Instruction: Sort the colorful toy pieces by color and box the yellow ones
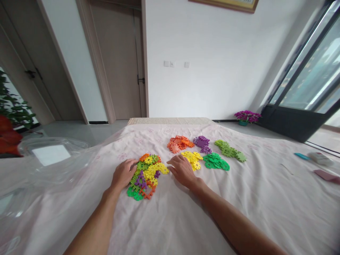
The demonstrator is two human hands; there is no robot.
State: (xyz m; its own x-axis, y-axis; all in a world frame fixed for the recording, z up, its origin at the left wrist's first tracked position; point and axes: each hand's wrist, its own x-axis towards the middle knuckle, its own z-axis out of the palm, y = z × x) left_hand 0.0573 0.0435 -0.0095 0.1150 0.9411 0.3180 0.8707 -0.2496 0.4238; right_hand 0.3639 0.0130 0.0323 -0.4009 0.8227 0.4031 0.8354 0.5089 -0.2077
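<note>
Clock positions are from the centre of view: two hands (left hand (123, 173) at 8 o'clock, right hand (183, 170) at 5); one mixed pile (142, 166) of plastic pieces at 7; five single-colour piles (215, 162) between 3 and 5. Wall plates (166, 63) at 12: three. Overlap prevents counting of individual pieces.

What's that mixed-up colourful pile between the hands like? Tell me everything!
The mixed pile is a loose heap of flat, plastic-looking pieces in yellow, orange, purple and two greens. Many are round with notched edges; some are open frames, one purple and triangular. They overlap messily on the pale, wrinkled cloth. The left hand is at its left edge, seemingly touching it. The right hand is close to its right edge; whether it touches is unclear.
</note>
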